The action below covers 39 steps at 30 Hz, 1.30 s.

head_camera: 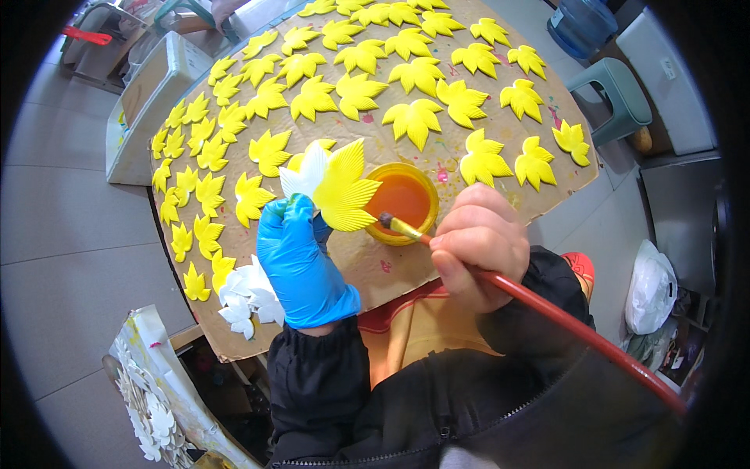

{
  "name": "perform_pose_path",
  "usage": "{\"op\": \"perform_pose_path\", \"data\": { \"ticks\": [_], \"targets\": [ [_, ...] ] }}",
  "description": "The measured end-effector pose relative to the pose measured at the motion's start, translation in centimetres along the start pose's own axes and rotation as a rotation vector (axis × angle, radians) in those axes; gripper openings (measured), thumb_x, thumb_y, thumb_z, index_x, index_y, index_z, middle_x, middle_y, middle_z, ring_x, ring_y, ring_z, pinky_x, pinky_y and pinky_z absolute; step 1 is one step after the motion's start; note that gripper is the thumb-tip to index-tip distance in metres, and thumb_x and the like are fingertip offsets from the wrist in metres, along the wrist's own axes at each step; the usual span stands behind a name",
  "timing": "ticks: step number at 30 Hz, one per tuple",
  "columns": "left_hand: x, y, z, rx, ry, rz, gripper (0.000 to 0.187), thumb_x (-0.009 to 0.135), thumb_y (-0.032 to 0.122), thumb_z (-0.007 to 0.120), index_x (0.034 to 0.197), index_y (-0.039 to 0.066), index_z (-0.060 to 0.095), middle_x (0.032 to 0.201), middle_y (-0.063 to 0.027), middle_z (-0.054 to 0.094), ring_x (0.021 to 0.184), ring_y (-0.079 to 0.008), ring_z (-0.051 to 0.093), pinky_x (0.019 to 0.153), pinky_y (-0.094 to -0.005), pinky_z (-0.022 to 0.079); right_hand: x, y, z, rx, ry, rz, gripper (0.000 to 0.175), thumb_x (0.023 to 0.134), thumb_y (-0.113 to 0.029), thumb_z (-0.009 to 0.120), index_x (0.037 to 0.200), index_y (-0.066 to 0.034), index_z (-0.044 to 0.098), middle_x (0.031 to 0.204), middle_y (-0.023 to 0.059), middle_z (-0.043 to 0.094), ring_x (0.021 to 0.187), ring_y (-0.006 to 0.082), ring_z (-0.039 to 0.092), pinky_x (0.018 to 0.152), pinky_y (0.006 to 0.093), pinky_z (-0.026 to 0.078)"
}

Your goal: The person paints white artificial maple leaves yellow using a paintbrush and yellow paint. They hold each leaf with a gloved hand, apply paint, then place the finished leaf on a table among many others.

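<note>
In a blue glove, my left hand [304,264] pinches a ribbed leaf-shaped piece [343,187] by its white part; its right lobes are yellow and one left lobe is white. My bare right hand [483,240] grips a long red-handled paintbrush [545,308], whose dark bristles point at the leaf's lower right edge. Whether they touch it I cannot tell. Just behind the bristles stands a round yellow-rimmed tub [430,202] of orange liquid. White leaf pieces [249,293] lie partly behind my left hand. Many yellow leaf pieces [416,120] are spread over the cardboard-covered table [357,267].
Left of the table stands a white foam box [170,88]. A container lined with paint-stained white sheeting [181,381] holds a heap of white pieces at lower left. On the right are a green plastic stool [615,99], a water bottle [583,26] and a white plastic bag [650,287].
</note>
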<state>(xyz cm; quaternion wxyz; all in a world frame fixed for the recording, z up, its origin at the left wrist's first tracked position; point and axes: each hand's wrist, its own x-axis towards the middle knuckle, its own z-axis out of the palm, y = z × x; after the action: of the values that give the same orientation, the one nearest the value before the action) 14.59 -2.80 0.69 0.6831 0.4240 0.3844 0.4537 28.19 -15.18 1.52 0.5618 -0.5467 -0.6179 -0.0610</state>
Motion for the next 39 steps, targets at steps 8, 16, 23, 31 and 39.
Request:
{"op": "perform_pose_path", "data": {
  "ticks": [8, 16, 23, 31, 39],
  "targets": [
    [0.2, 0.0, -0.5, -0.103, -0.014, -0.068, 0.005, 0.092, 0.014, 0.060, 0.094, 0.009, 0.059, 0.085, -0.0003, 0.061, 0.076, -0.0102, 0.061, 0.073, -0.0256, 0.052, 0.0, 0.2, 0.0, 0.128, 0.008, 0.043, 0.015, 0.075, -0.004, 0.070, 0.085, -0.0035, 0.059, 0.073, 0.0099, 0.061, 0.060, 0.0258, 0.057, 0.057, 0.0327, 0.046],
    [0.3, 0.2, -0.5, -0.116, -0.014, -0.095, 0.004, 0.092, 0.013, 0.060, 0.094, 0.009, 0.060, 0.084, 0.0009, 0.060, 0.074, -0.0087, 0.059, 0.071, -0.0235, 0.051, 0.1, 0.0, -0.5, 0.180, -0.005, 0.049, 0.012, 0.076, -0.003, 0.069, 0.084, -0.0040, 0.060, 0.073, 0.0093, 0.061, 0.062, 0.0252, 0.056, 0.057, 0.0327, 0.044],
    [0.3, 0.5, -1.2, -0.083, -0.064, -0.073, 0.009, 0.091, 0.012, 0.063, 0.098, 0.009, 0.061, 0.086, 0.0009, 0.062, 0.074, -0.0082, 0.060, 0.071, -0.0219, 0.051, 0.2, 0.5, -0.8, 0.226, 0.084, 0.024, 0.014, 0.076, -0.003, 0.069, 0.088, -0.0036, 0.061, 0.073, 0.0093, 0.062, 0.061, 0.0251, 0.057, 0.057, 0.0325, 0.045],
    [1.0, 1.1, -1.9, -0.013, -0.115, -0.173, 0.010, 0.089, 0.011, 0.064, 0.098, 0.007, 0.062, 0.084, 0.0015, 0.062, 0.071, -0.0079, 0.057, 0.066, -0.0200, 0.047, 0.0, 0.4, -0.9, 0.256, 0.212, 0.098, 0.012, 0.077, -0.003, 0.069, 0.086, -0.0030, 0.061, 0.075, 0.0097, 0.063, 0.062, 0.0244, 0.057, 0.058, 0.0316, 0.045],
    [0.8, 1.3, -2.0, 0.081, -0.095, -0.199, 0.011, 0.088, 0.010, 0.064, 0.098, 0.006, 0.065, 0.081, 0.0019, 0.061, 0.071, -0.0072, 0.056, 0.064, -0.0194, 0.044, 0.3, 0.6, -1.2, 0.018, 0.130, 0.117, 0.011, 0.076, -0.001, 0.068, 0.083, -0.0034, 0.060, 0.073, 0.0102, 0.061, 0.062, 0.0250, 0.057, 0.057, 0.0325, 0.045]
  ]
}}
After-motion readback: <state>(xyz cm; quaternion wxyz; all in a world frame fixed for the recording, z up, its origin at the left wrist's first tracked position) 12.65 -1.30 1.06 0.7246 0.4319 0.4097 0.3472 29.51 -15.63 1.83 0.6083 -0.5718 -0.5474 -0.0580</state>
